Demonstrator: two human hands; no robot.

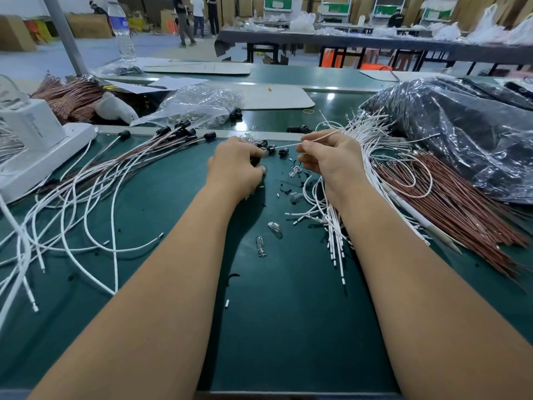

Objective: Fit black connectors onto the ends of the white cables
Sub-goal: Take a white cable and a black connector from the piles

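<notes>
My right hand (pixel 326 157) pinches a white cable (pixel 288 145) near its end; the tip points left toward my left hand (pixel 235 166). My left hand's fingers curl round a black connector (pixel 255 160), mostly hidden beneath them. Several loose black connectors (pixel 271 148) lie between the hands on the green mat (pixel 288 327). A bundle of bare white cables (pixel 366 131) fans out behind and under my right hand. Finished cables with black connectors (pixel 178 131) on their ends lie spread at the left.
Small glass bulbs (pixel 260 246) lie in the mat's middle. Brown wires (pixel 450 197) and a black plastic bag (pixel 461 131) fill the right. A white machine (pixel 31 145) stands at the left, a clear bag (pixel 199 103) and a water bottle (pixel 122 33) behind.
</notes>
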